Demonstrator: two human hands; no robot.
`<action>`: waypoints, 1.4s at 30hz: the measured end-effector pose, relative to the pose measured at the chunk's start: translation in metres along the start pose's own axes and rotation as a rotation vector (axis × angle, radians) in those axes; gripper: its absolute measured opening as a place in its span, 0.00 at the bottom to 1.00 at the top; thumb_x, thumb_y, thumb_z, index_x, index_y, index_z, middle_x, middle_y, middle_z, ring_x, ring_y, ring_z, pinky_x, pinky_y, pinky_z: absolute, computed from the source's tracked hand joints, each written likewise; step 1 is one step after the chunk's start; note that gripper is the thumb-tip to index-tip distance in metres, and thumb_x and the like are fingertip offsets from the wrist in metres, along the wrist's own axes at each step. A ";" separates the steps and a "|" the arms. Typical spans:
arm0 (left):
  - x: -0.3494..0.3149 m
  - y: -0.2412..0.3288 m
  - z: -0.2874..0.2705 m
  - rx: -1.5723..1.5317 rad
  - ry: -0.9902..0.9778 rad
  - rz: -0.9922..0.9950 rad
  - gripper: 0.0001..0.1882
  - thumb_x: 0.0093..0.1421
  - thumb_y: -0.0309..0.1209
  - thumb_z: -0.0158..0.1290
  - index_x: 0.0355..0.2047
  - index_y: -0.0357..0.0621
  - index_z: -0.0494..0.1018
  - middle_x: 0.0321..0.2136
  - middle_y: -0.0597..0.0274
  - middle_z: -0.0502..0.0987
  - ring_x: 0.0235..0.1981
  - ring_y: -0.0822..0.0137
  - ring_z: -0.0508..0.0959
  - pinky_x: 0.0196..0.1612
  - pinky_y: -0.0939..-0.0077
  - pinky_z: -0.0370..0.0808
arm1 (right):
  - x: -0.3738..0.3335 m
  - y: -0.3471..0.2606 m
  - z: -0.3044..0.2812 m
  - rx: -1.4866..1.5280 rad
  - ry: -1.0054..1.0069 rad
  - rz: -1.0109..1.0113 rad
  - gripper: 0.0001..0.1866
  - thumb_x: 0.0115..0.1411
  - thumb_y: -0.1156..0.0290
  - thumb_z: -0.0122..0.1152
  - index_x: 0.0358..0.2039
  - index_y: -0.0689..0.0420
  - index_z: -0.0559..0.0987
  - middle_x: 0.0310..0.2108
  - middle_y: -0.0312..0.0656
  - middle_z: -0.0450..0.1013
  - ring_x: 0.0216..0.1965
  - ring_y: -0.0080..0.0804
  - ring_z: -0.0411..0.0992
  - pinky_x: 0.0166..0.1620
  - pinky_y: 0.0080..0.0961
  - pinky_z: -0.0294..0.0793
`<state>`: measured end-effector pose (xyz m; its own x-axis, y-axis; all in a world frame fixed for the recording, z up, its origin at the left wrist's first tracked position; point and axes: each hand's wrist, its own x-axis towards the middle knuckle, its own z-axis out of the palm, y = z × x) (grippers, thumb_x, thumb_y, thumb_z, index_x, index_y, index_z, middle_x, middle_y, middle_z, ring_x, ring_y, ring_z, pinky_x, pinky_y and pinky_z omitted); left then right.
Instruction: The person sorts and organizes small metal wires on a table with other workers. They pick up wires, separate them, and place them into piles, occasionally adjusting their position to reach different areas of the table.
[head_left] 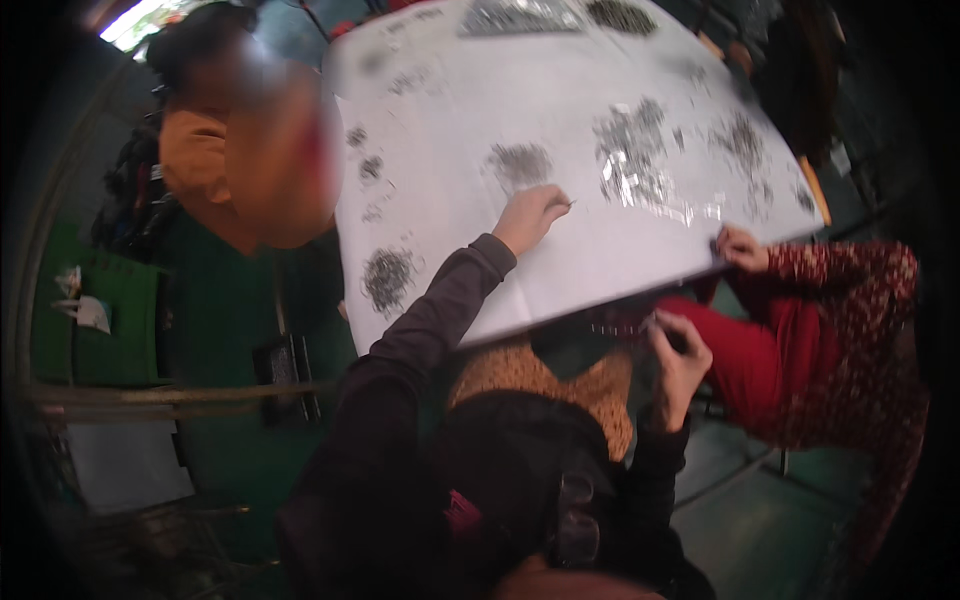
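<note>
My left hand (530, 220) reaches over the white table, thumb and fingers pinched together. A tiny dark bit shows at its fingertips, too small to name. Just beyond that hand lies a pile of small grey pieces (519, 163). Below the table's near edge, my right hand (682, 362) is raised over my lap, thumb and finger closed on one end of a thin strip with pale dots (616, 329). The strip sticks out to the left; its kind cannot be made out. Right of the pile lie shiny small pieces with glossy clear plastic (632, 160).
More piles of small dark pieces (388, 278) dot the white table (450, 200). A tray (518, 17) sits at the far edge. One person in orange (200, 170) is at the left; another in red (770, 350) sits close on my right, a hand (740, 248) at the table edge.
</note>
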<state>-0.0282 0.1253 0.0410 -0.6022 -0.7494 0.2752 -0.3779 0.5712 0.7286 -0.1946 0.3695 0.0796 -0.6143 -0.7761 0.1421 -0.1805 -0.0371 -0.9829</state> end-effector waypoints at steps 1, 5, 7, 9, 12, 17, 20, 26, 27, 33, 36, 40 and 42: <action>-0.012 0.020 0.009 -0.197 -0.073 -0.051 0.07 0.59 0.29 0.55 0.36 0.40 0.75 0.29 0.59 0.79 0.32 0.64 0.78 0.39 0.73 0.74 | -0.002 0.002 -0.001 0.016 -0.019 0.010 0.08 0.52 0.86 0.61 0.34 0.67 0.80 0.29 0.36 0.76 0.31 0.21 0.73 0.38 0.16 0.72; -0.055 0.085 0.031 -0.751 -0.314 -0.165 0.06 0.60 0.26 0.56 0.35 0.36 0.75 0.31 0.64 0.77 0.36 0.75 0.76 0.42 0.79 0.73 | -0.009 0.011 0.003 0.170 -0.018 0.126 0.08 0.54 0.85 0.62 0.36 0.66 0.81 0.29 0.34 0.76 0.32 0.16 0.72 0.37 0.13 0.71; -0.066 0.103 0.038 -0.924 -0.358 -0.139 0.05 0.59 0.26 0.57 0.35 0.37 0.74 0.35 0.63 0.75 0.40 0.74 0.75 0.45 0.78 0.73 | -0.011 0.013 0.005 0.221 -0.005 0.151 0.08 0.54 0.85 0.61 0.36 0.67 0.80 0.30 0.36 0.76 0.31 0.18 0.73 0.37 0.14 0.73; -0.069 0.111 0.044 -0.857 -0.372 -0.132 0.05 0.58 0.25 0.58 0.33 0.38 0.74 0.39 0.63 0.72 0.42 0.73 0.74 0.47 0.76 0.73 | -0.011 0.014 0.008 0.237 0.005 0.152 0.08 0.54 0.86 0.61 0.36 0.67 0.80 0.31 0.37 0.76 0.31 0.19 0.73 0.36 0.15 0.73; -0.070 0.111 0.049 -0.761 -0.293 -0.085 0.05 0.58 0.25 0.58 0.33 0.39 0.75 0.38 0.64 0.73 0.42 0.72 0.74 0.46 0.77 0.73 | -0.011 0.012 0.010 0.212 0.024 0.121 0.08 0.54 0.86 0.60 0.36 0.67 0.80 0.31 0.37 0.76 0.30 0.20 0.73 0.35 0.15 0.74; -0.075 0.106 0.054 -0.607 -0.178 -0.030 0.05 0.59 0.26 0.57 0.35 0.38 0.75 0.34 0.63 0.77 0.38 0.73 0.76 0.44 0.78 0.73 | -0.010 0.011 0.015 0.176 -0.001 0.077 0.08 0.54 0.87 0.60 0.36 0.67 0.80 0.30 0.37 0.75 0.29 0.20 0.73 0.33 0.15 0.73; -0.080 0.109 0.056 -0.679 -0.110 -0.106 0.04 0.61 0.24 0.55 0.35 0.36 0.75 0.33 0.63 0.79 0.37 0.73 0.77 0.43 0.78 0.74 | -0.008 0.009 0.021 0.185 -0.053 0.004 0.09 0.54 0.86 0.61 0.36 0.66 0.80 0.30 0.37 0.75 0.29 0.20 0.73 0.32 0.15 0.72; -0.088 0.112 0.053 -0.820 0.048 -0.077 0.03 0.62 0.21 0.52 0.36 0.34 0.73 0.31 0.61 0.79 0.36 0.74 0.78 0.41 0.80 0.75 | 0.046 0.009 0.016 0.152 0.061 -0.057 0.11 0.61 0.81 0.54 0.44 0.66 0.78 0.28 0.39 0.74 0.28 0.20 0.72 0.30 0.13 0.70; -0.090 0.112 0.052 -0.805 0.056 -0.078 0.03 0.62 0.21 0.52 0.36 0.34 0.73 0.31 0.61 0.79 0.36 0.74 0.79 0.41 0.80 0.75 | 0.068 0.018 0.025 0.080 0.002 -0.127 0.11 0.61 0.80 0.54 0.43 0.65 0.79 0.29 0.39 0.74 0.28 0.20 0.72 0.29 0.14 0.70; -0.099 0.116 0.046 -0.726 0.077 -0.152 0.04 0.60 0.24 0.55 0.34 0.35 0.74 0.28 0.62 0.80 0.33 0.75 0.79 0.39 0.80 0.74 | 0.187 0.110 0.117 -0.631 -0.388 -0.639 0.14 0.51 0.83 0.54 0.39 0.62 0.80 0.31 0.50 0.71 0.35 0.47 0.70 0.40 0.35 0.73; -0.104 0.115 0.042 -0.699 0.095 -0.135 0.05 0.60 0.25 0.56 0.34 0.35 0.74 0.28 0.62 0.80 0.33 0.74 0.79 0.39 0.79 0.74 | 0.200 0.144 0.125 -0.841 -0.463 -0.660 0.10 0.49 0.85 0.52 0.31 0.64 0.79 0.34 0.53 0.71 0.41 0.53 0.69 0.41 0.41 0.73; -0.106 0.109 0.043 -0.692 0.046 -0.157 0.04 0.61 0.22 0.54 0.36 0.34 0.74 0.31 0.61 0.80 0.37 0.72 0.79 0.45 0.78 0.74 | 0.186 0.142 0.115 -0.940 -0.535 -0.581 0.08 0.46 0.87 0.49 0.27 0.66 0.74 0.33 0.53 0.70 0.40 0.54 0.69 0.41 0.43 0.72; -0.103 0.106 0.046 -0.719 0.033 -0.159 0.04 0.61 0.22 0.54 0.36 0.34 0.74 0.31 0.60 0.80 0.37 0.72 0.79 0.45 0.78 0.75 | 0.172 0.124 0.104 -0.703 -0.486 -0.464 0.11 0.49 0.84 0.54 0.35 0.65 0.77 0.28 0.50 0.73 0.30 0.46 0.72 0.36 0.36 0.74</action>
<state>-0.0383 0.2786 0.0608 -0.5531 -0.8209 0.1425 0.1021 0.1030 0.9894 -0.2425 0.1659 -0.0297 -0.0113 -0.9603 0.2789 -0.8390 -0.1426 -0.5250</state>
